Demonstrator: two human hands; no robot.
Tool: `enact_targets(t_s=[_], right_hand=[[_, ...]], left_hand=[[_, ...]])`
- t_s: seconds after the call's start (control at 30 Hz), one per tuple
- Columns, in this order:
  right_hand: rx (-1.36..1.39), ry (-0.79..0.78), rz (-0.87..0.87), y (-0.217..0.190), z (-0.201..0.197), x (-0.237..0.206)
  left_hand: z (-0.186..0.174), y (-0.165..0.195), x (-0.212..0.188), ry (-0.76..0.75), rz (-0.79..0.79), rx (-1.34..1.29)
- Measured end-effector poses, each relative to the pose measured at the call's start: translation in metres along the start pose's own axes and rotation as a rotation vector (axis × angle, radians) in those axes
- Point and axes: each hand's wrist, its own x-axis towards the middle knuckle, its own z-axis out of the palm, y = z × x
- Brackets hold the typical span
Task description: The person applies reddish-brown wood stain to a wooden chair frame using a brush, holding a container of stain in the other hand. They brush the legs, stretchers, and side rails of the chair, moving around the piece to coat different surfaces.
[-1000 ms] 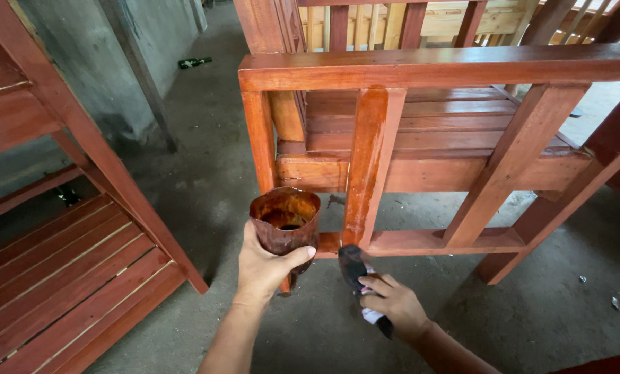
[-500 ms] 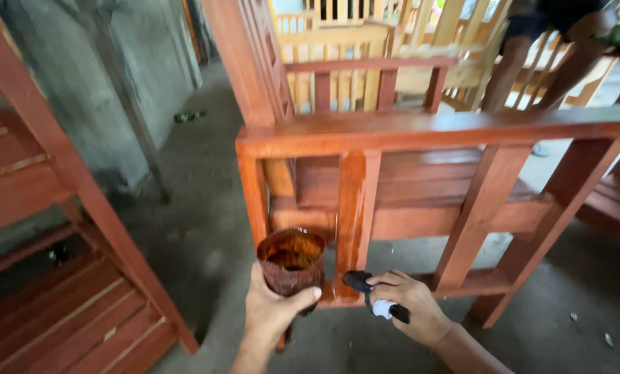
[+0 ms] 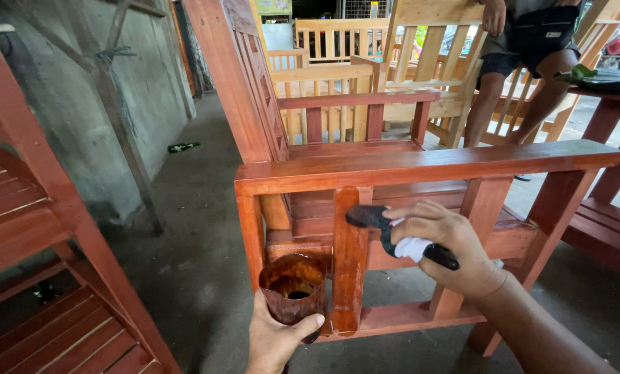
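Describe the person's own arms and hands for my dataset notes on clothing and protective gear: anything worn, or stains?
Both hands are bare: no gloves, rings, watch or wristband show on the left hand or the right hand. Both forearms are bare too, with no sleeve reaching as far as the picture shows. The fingernails are short. I cannot make out any clear stain marks on the fingers.

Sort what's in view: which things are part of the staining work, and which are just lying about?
In use:
- stain cup in left hand
- dark brush in right hand
- stained chair armrest frame

Lying about:
- green bottle on floor
- unstained chairs behind
- seated person
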Motion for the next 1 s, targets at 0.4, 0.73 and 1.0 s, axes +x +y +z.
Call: enact_targets(t_s=[0.4, 0.73, 1.0], right_hand=[[-0.138, 0.277, -0.206, 0.011, 0.034, -0.025], [-0.052, 0.002, -0.089, 0.054, 0.183, -0.158], [-0.050, -0.121, 0.021, 0.062, 0.217, -0.204]], left_hand=[[0.001, -0.008, 0.014, 0.053, -0.076, 0.106], [-0.011, -0.053, 0.029, 0.052, 0.000, 0.192], [-0.010, -0.092, 0.013, 0.012, 0.031, 0.189]])
